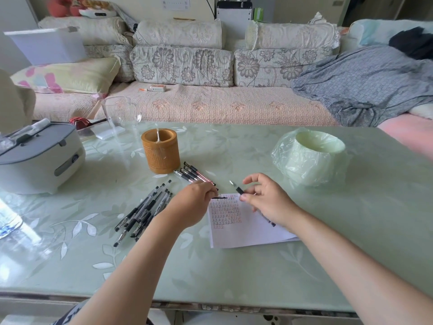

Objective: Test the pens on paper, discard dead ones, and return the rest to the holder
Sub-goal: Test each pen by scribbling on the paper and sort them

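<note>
My right hand [267, 202] holds an uncapped pen [239, 190] over the top of the white paper [243, 228], its tip pointing up and to the left. My left hand [194, 202] pinches a thin black cap [220, 197] just left of that pen. Rows of small test marks cover the upper part of the sheet. A pile of several black pens [145, 209] lies left of my left forearm. A smaller group of pens [192, 173] lies beside the brown cylindrical holder [160, 150], whose inside I cannot see.
A small bin lined with a pale green bag [311, 158] stands on the table at the right. A white and grey appliance [37, 156] sits at the left edge, a clear glass jug [121, 116] behind the holder. A sofa runs behind the table.
</note>
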The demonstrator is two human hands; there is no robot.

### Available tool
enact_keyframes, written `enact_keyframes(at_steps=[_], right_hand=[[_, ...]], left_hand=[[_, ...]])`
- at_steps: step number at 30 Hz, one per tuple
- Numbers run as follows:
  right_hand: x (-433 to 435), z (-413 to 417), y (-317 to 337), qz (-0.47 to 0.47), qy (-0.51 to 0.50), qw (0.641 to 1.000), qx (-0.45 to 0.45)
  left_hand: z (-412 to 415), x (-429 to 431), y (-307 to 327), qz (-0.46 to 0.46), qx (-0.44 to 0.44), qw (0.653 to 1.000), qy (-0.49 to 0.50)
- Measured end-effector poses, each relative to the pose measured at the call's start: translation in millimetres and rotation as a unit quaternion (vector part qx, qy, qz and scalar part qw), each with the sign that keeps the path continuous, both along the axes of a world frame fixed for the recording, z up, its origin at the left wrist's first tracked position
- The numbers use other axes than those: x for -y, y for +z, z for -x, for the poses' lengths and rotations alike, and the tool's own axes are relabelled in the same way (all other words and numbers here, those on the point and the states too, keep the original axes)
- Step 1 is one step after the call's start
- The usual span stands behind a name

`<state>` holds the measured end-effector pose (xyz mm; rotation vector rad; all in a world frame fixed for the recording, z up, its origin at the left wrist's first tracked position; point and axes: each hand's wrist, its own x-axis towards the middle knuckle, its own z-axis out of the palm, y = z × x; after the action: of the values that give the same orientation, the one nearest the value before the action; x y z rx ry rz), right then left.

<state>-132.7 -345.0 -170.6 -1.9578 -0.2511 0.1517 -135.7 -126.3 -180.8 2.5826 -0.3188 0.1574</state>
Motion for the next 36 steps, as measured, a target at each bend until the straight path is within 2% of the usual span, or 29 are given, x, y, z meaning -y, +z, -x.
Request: enact_keyframes(at_steps=[4, 6, 15, 17, 19, 22, 25, 32, 36], right_hand=[[1.1, -0.7, -3.8, 0.160, -0.020, 0.983, 0.086], [0.3, 1.3, -2.5, 0.198, -0.023, 0.975, 0.097], [-6.1, 7.5, 3.1, 0.217, 0.034, 0.966, 0.137], [-7.0, 8.1, 1.2, 0.256, 0.057, 0.951, 0.165], [-7.0, 10.5, 0.1, 0.327, 0.071, 0.915, 0.225], [-6.0, 15.0, 0.9, 0.402, 0.083, 0.869, 0.276], [-7.7, 19.4, 0.8, 0.450, 0.084, 0.837, 0.301], [2.4, 25.7, 4.3, 0.452, 0.045, 0.839, 0.301], [11.0, 27.4, 1.7, 0.430, 0.037, 0.853, 0.292]], left_hand=[[0.5, -0.8, 0.3, 0.004, 0.007, 1.000, -0.006], [1.3, -0.7, 1.0, 0.003, 0.008, 1.000, -0.009], [12.0, 13.0, 10.9, 0.011, 0.005, 0.999, -0.036], [15.3, 18.9, 13.9, 0.032, -0.038, 0.998, -0.026], [17.1, 23.1, 17.1, 0.065, -0.106, 0.992, -0.013], [22.1, 24.7, 21.3, 0.136, -0.219, 0.965, -0.041], [30.4, 29.2, 27.4, 0.159, -0.273, 0.947, -0.063], [35.7, 43.2, 42.2, 0.166, -0.301, 0.938, -0.055], [33.7, 55.3, 45.4, 0.148, -0.293, 0.943, -0.049]])
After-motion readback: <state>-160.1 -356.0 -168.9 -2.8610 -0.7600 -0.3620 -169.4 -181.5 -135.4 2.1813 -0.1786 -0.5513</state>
